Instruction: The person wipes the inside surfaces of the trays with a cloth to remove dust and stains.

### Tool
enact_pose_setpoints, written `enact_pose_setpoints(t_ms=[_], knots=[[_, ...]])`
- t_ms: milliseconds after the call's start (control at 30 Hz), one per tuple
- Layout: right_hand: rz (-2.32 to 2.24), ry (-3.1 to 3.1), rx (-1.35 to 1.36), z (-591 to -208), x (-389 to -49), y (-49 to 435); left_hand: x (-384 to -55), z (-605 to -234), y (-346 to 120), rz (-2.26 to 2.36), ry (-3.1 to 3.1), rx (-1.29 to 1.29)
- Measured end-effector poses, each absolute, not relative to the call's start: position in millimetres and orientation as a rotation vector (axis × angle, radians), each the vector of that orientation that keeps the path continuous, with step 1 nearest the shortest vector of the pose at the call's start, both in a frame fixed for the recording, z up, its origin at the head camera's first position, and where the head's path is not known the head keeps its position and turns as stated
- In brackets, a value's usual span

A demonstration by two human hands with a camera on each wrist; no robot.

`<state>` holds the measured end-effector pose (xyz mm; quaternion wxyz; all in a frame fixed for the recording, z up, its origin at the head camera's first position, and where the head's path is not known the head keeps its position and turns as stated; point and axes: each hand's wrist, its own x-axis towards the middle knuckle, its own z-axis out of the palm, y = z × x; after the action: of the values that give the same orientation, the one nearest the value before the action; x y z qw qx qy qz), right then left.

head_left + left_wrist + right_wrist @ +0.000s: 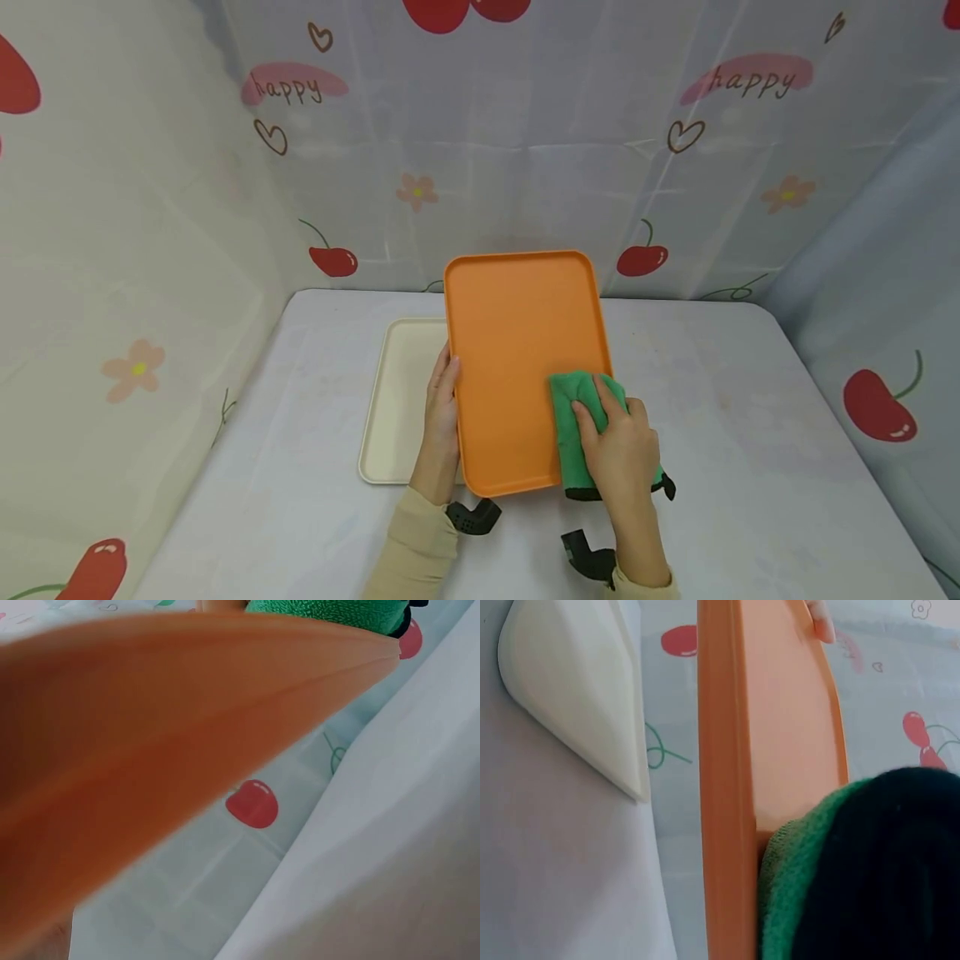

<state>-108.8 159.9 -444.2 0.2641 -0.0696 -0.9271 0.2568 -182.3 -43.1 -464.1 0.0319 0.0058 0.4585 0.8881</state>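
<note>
An orange rectangular tray is held up and tilted over the table, its flat inner face showing in the head view. My left hand grips its left edge, thumb along the rim and the other fingers partly hidden behind. At the tray's lower right, my right hand holds a folded green cloth with dark edging against the tray's face and edge. In the right wrist view the fuzzy cloth lies against the tray's inside near the raised rim. The tray's side fills much of the left wrist view.
A cream tray lies flat on the white table, partly covered by the orange tray in the head view. Printed curtains with cherries and hearts stand behind the table and at both sides. Black wrist mounts sit on both wrists.
</note>
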Motion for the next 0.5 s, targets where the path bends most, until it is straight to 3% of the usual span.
enact_pose_setpoints(t_ms=[500], knots=[[0.736,-2.511,-0.221,-446.2,-107.7,158.5,-182.9,-464.4,-45.9,2.72,1.42,0.01]])
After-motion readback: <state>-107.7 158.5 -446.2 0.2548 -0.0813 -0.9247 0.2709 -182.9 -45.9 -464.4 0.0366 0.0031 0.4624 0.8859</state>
